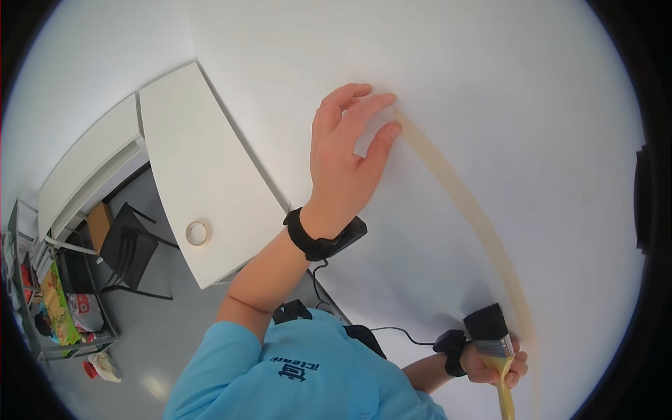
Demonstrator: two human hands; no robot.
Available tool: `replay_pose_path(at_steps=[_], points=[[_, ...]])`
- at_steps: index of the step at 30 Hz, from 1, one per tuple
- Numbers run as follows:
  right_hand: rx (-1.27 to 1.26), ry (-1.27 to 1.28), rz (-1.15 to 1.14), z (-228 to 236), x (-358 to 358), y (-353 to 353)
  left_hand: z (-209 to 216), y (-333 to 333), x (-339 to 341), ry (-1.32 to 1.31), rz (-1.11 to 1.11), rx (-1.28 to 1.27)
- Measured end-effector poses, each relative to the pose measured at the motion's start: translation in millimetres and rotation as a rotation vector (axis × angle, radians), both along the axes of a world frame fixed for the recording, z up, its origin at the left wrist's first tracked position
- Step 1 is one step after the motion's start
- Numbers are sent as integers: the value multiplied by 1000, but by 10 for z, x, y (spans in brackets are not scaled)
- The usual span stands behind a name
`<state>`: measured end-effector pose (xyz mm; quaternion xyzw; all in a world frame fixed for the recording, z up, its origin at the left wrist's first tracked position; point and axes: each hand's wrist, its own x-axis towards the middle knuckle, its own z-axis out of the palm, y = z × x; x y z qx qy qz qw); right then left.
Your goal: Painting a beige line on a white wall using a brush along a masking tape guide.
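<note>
A long strip of beige masking tape (458, 189) runs in a curve down the white wall. At its upper end is my left hand (343, 150), thumb and forefinger apart on either side of the tape's end, the other fingers loosely bent. My right hand (483, 365), low on the right, closes round a paintbrush (495, 343). The brush has black bristles pointing up, a metal ferrule and a yellowish handle. It is close to the lower part of the tape; whether the bristles touch the wall I cannot tell.
A roll of tape (197, 233) lies on a white tabletop (203, 154) to the left. Beyond are a black chair (129, 248) and a shelf rack (77, 343) with bags and packages. Black straps with a cable (402, 332) are on both my wrists.
</note>
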<state>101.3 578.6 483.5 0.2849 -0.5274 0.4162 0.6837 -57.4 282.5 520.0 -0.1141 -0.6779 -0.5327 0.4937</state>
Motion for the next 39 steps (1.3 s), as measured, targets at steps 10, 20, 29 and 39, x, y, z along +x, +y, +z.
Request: replay_pose_path(at_steps=[10, 20, 29, 39], points=[[25, 21, -34, 12, 16, -1, 13, 8, -6, -1, 14, 3], [34, 37, -31, -14, -31, 5, 66, -31, 12, 7, -12, 46], [55, 32, 0, -31, -30, 28, 44, 18, 17, 38, 67, 42], [64, 58, 53, -45, -16, 36, 74, -37, -64, 81, 132, -40]])
